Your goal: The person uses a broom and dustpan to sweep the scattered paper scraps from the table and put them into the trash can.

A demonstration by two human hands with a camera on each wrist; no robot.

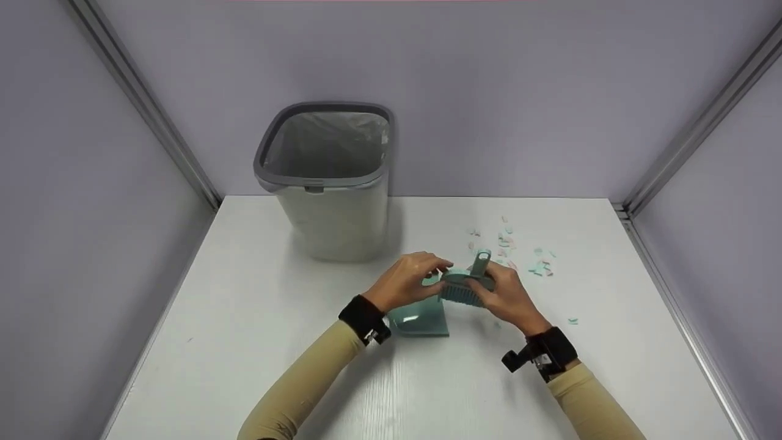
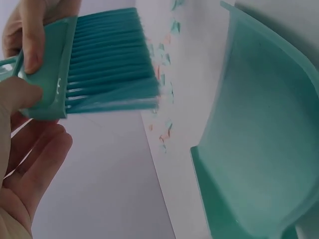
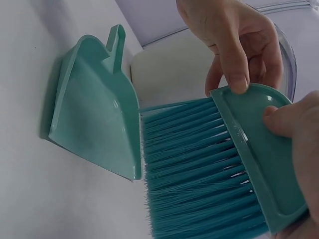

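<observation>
Both hands met at table centre: our right hand gripped the teal brush, left hand fingertip-pinching its head, w/ dustpan lying just beneath, near side, paper scraps far right, bin far left.

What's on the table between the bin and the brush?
Bare white table in the head view; nothing lies between the bin and the brush.

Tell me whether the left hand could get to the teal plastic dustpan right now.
Probably yes: the left hand touches the teal bristle brush directly above the teal plastic dustpan, and nothing lies between them.
</observation>
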